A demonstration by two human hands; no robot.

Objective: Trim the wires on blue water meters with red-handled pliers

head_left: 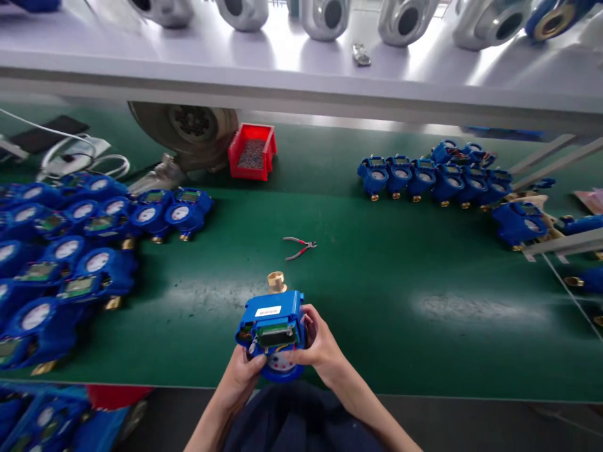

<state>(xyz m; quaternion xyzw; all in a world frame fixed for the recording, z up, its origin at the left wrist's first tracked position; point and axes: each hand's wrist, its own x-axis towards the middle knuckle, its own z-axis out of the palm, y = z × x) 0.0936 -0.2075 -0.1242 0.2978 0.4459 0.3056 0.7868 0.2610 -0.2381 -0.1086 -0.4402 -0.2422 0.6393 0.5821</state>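
Between my two hands is a blue water meter point(273, 306), held over the front edge of the green bench. A white label and a green circuit board show on it, with thin wires below the board. Its round dial faces me, partly covered by fingers. A brass threaded end sticks out at the far side. My left hand point(242, 375) grips the lower left, thumb near the dial. My right hand point(318, 342) wraps the right side, its thumb reaching over the front. Beyond the meter lies a pair of cutting pliers point(300, 247) with red-and-grey handles.
Many blue meters point(78, 245) crowd the bench's left side. Another row point(433, 179) stands at the back right. A red bin point(272, 147) of small parts sits beside a blower point(183, 135). Overhead, a white shelf point(282, 72) carries metal housings. More meters fill a container at lower left.
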